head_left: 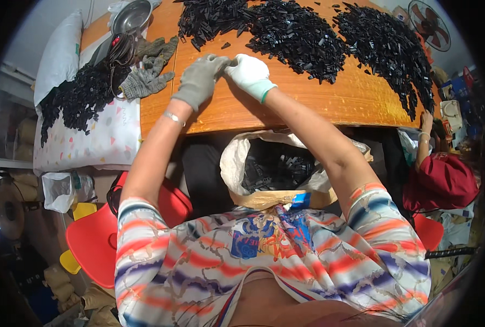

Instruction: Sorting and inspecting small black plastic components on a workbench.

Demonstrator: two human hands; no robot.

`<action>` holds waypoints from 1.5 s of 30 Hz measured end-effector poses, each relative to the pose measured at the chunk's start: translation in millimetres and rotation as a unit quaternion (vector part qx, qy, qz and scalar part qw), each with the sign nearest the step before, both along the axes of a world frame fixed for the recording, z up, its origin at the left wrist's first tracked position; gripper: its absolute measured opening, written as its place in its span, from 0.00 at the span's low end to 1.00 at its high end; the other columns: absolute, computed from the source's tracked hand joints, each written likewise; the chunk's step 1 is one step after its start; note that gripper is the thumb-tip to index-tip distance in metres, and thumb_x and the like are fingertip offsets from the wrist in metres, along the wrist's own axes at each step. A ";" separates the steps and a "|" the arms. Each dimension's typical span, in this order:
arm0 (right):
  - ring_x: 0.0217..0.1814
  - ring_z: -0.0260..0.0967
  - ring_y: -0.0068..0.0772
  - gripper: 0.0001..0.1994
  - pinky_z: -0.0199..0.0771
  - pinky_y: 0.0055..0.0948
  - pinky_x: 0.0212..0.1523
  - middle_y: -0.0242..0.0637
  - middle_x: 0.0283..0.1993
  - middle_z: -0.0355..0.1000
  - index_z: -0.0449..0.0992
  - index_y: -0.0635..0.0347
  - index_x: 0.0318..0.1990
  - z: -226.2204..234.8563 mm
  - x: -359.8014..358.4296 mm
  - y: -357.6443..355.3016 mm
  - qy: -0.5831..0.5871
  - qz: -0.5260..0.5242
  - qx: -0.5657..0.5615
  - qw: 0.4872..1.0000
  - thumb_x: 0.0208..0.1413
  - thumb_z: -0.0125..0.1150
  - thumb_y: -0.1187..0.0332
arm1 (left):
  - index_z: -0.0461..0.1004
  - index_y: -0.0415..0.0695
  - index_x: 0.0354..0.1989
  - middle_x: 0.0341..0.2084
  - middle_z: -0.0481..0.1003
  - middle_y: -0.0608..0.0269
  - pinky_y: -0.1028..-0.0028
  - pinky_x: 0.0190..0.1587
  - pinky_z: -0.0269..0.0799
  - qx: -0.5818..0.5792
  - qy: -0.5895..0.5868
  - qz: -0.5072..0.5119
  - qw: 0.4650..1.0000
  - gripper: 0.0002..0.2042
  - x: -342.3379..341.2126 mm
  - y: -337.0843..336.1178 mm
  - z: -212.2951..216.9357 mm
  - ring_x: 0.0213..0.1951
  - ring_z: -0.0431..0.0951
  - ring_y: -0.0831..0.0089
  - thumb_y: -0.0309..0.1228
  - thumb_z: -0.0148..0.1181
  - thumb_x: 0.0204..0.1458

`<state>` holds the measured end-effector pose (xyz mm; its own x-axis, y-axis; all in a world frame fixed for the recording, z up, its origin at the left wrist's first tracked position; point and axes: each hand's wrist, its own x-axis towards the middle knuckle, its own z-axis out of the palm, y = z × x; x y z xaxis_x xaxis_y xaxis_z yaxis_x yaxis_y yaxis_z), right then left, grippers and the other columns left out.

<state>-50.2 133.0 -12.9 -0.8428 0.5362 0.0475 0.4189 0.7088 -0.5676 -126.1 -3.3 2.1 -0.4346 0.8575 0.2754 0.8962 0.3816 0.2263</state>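
A person's two gloved hands meet fingertip to fingertip above an orange-brown wooden table [308,106]. The left hand [201,79], in a gray glove, curls its fingers narrowly toward the right; the right hand [250,76], in a white glove with a pale green cuff, bends inward to meet them. Whether a small piece is pinched between the fingertips cannot be told, as the gloves cover the spot.

Small black pieces lie in heaps around the hands: one heap [212,24] just beyond the left hand, a broad middle heap [297,43] beyond and to the right of the right hand, and a long far heap [387,54] farther to that hand's right. More black pieces [278,169] fill a pale sack [233,169] nearer the body than both hands, below the right forearm.

To the left of the left hand lie crumpled gray knit gloves [150,76], with a metal bowl [131,19] beyond them. Farther left of that hand, a dark pile [79,103] rests on a patterned white cloth [111,136]. Well to the right of the right hand, a co-worker in a maroon garment [441,182] has a bare hand [426,120] at the table's edge, beside the far heap's near end.
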 end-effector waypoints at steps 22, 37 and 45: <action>0.39 0.74 0.53 0.10 0.74 0.45 0.40 0.52 0.36 0.75 0.78 0.60 0.33 -19.8 23.7 18.8 0.014 0.127 0.198 0.972 0.49 0.50 0.68 | 0.72 0.49 0.35 0.38 0.71 0.58 0.57 0.42 0.71 0.019 0.176 -0.073 0.982 0.06 -40.8 11.0 -32.8 0.43 0.73 0.55 0.33 0.52 0.51; 0.26 0.68 0.30 0.09 0.67 0.28 0.28 0.35 0.26 0.71 0.77 0.60 0.31 20.9 104.7 5.0 0.203 0.161 -0.107 0.960 0.54 0.53 0.66 | 0.67 0.36 0.49 0.29 0.68 0.66 0.82 0.30 0.66 0.302 -0.793 -0.023 0.528 0.12 66.2 -1.9 -29.4 0.27 0.66 0.80 0.30 0.43 0.63; 0.25 0.64 0.12 0.13 0.64 0.15 0.28 0.27 0.29 0.73 0.77 0.63 0.45 48.4 119.1 -21.4 0.207 0.082 -0.294 0.929 0.56 0.56 0.67 | 0.66 0.44 0.51 0.31 0.71 0.65 0.80 0.31 0.69 0.328 -0.783 -0.053 0.526 0.11 93.3 -19.6 -11.9 0.30 0.72 0.77 0.29 0.49 0.61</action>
